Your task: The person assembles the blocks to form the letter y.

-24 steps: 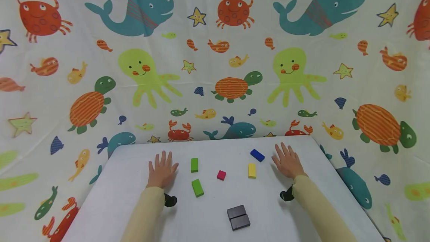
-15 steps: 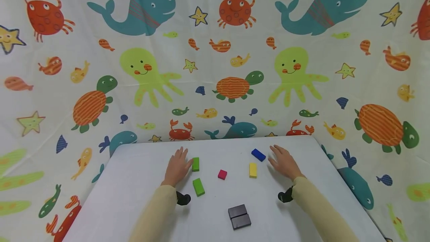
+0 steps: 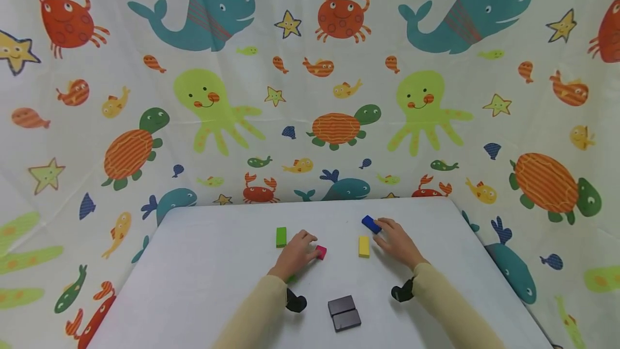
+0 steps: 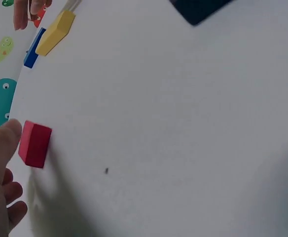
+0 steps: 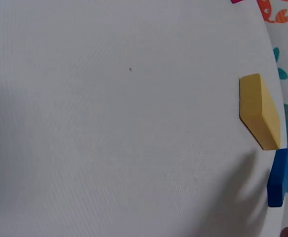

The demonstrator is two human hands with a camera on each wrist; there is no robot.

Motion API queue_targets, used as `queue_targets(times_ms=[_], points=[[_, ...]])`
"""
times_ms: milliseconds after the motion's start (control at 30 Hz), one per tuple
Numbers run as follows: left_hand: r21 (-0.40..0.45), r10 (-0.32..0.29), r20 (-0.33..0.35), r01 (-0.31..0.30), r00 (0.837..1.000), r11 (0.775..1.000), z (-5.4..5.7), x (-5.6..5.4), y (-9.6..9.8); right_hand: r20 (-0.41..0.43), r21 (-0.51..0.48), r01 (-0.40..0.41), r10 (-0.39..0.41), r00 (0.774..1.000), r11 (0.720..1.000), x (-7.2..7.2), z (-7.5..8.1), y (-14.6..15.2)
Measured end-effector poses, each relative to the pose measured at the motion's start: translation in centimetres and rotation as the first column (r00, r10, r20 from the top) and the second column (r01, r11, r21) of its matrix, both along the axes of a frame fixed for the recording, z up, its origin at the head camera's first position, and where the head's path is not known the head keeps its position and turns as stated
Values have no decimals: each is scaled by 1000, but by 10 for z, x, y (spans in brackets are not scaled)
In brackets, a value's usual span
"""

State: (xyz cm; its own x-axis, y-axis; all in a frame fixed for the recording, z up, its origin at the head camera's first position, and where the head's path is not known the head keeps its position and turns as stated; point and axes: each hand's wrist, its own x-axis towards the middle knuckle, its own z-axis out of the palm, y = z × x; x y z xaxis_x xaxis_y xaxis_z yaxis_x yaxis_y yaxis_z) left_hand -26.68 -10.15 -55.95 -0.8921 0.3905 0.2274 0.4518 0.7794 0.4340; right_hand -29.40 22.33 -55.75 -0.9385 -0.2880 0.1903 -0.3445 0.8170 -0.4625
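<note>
My left hand (image 3: 295, 255) reaches over the table with its thumb beside a small red block (image 3: 322, 252); in the left wrist view the thumb tip lies right at the edge of the red block (image 4: 35, 144), with the fingers loosely bent below. The right hand (image 3: 399, 243), fingers spread, is at the right end of a blue block (image 3: 370, 223). In the right wrist view, just two fingertips show below the blue block (image 5: 278, 177). A yellow block (image 3: 364, 246) lies left of the right hand. Neither hand grips anything.
One green block (image 3: 281, 237) lies behind the left hand; another green block (image 3: 291, 279) is mostly hidden under the left wrist. Two dark grey blocks (image 3: 344, 313) lie side by side at the front of the white table (image 3: 184, 273). A sea-animal printed cloth (image 3: 290, 79) hangs behind.
The left hand has moved right, past the green blocks to the red block. The right hand has shifted slightly left and nearer, reaching the blue block. The blocks appear unmoved.
</note>
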Motion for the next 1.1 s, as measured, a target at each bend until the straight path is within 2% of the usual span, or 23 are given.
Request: queue_targets(times_ms=[100, 233, 433, 633, 733, 900, 1033, 1100], points=[[13, -37, 10, 37, 999, 999, -4, 4, 6, -11, -46, -36, 36, 999, 998, 2, -4, -5], [31, -47, 25, 47, 999, 998, -8, 7, 10, 2, -88, -61, 61, 998, 994, 5, -8, -11], [49, -20, 70, 17, 997, 999, -9, 7, 11, 37, -128, -81, 87, 996, 988, 7, -11, -14], [101, -16, 101, 5, 995, 995, -10, 7, 11, 93, -170, -139, 156, 983, 976, 11, -12, -16], [136, -15, 117, -1, 993, 991, -11, 6, 12, 118, -170, -163, 184, 976, 972, 11, -13, -16], [169, -1, 155, -25, 988, 985, -9, 4, 17, 102, -150, -197, 214, 972, 969, 13, -11, -16], [196, -9, 180, -27, 984, 980, -6, 4, 23, 108, -142, -193, 209, 972, 971, 14, -10, -16], [207, -20, 170, -16, 985, 978, -5, 3, 27, 117, -134, -183, 199, 973, 974, 13, -10, -17]])
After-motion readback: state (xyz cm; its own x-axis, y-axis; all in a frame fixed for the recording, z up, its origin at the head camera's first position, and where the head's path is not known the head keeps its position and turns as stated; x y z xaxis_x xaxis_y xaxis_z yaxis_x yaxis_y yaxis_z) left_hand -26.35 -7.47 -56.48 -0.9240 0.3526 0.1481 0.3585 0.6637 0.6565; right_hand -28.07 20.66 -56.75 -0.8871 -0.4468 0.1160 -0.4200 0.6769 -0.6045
